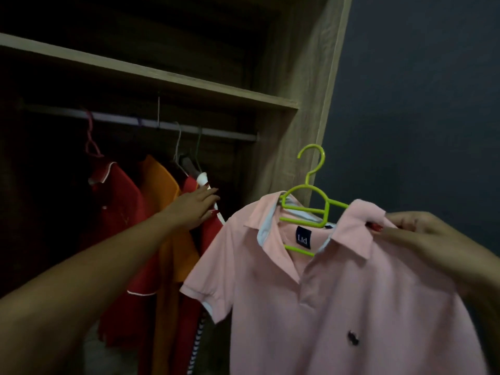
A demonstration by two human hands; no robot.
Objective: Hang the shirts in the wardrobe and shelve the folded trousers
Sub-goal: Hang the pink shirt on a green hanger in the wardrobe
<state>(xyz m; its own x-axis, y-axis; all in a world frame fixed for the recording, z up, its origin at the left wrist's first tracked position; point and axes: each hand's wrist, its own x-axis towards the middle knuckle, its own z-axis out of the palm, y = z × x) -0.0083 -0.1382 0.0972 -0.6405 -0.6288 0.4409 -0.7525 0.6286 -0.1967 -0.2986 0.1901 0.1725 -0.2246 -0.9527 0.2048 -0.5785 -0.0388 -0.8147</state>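
Several shirts [151, 212] already hang on the wardrobe rail [135, 121]. Right hand [422, 234] pinches the pink polo [338, 307] by its collar, on a green hanger [311, 201], not yet hung. Left hand [196, 207], fingers spread, presses the hung shirts aside. No trousers visible; shelving likely remains.

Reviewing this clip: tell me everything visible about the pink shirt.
The pink shirt is a short-sleeved polo of knit-looking fabric, with a white-lined collar, a dark neck label reading "Ltd", and a small dark chest emblem. It hangs on a green hanger, front facing the camera, outside the wardrobe, right of the shirts on the rail. The right hand pinches its collar and shoulder on the right side; the left hand does not touch it.
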